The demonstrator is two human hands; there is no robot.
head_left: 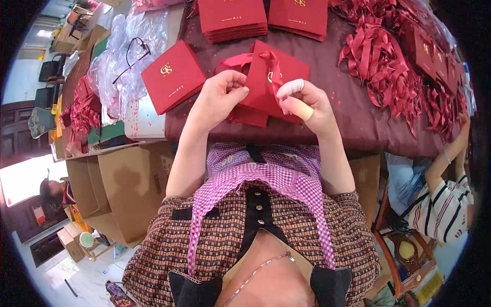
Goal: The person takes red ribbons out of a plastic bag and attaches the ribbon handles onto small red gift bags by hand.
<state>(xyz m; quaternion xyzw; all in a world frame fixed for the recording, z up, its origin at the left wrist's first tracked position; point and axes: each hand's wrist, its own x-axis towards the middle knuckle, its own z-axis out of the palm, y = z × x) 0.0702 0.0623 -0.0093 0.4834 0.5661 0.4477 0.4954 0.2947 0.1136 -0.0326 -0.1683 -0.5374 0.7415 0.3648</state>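
Note:
In front of me a red square folder (262, 93) with a gold emblem lies tilted on the table, on top of other red pieces. A red satin ribbon (276, 69) runs over its face, and a loop of it bends out at the upper left. My right hand (309, 106), with white and yellowish covers on two fingers, pinches the ribbon's hanging end. My left hand (219, 100) is closed at the folder's left edge, thumb against curled fingers; what it pinches is hidden. Left of it lies another red folder (174, 78).
Stacks of red folders (232, 18) stand at the back. Heaps of loose red ribbon (373, 61) cover the right side. Clear plastic wrap (123, 66) and eyeglasses (134, 60) lie left. A cardboard box (128, 187) stands below. A person in a striped shirt (442, 207) is at right.

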